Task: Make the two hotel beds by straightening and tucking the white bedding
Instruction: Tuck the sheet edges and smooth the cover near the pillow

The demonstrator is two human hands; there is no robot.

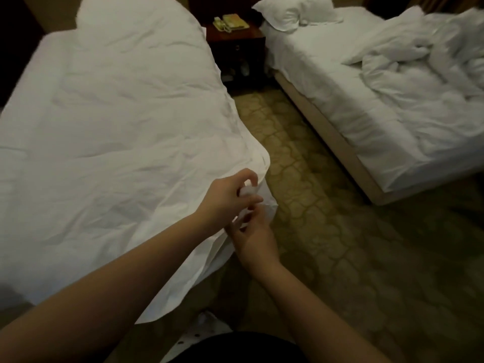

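Left hand (pixel 225 198), right hand (pixel 252 238), both pinching wrinkled white duvet (pixel 117 127)

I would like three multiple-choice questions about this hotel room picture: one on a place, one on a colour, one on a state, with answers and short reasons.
1. Where do the left hand and right hand grip the left bed's duvet?
A) at the head end
B) at its near corner by the aisle
C) in the middle

2. What colour is the nightstand?
A) white
B) blue
C) dark reddish brown

3. How does the right bed's duvet lie?
A) crumpled in a heap
B) spread flat
C) folded on the floor

Answers:
1 B: both pinch the corner nearest the viewer.
2 C: its wood looks dark reddish brown.
3 A: it lies bunched with deep folds.
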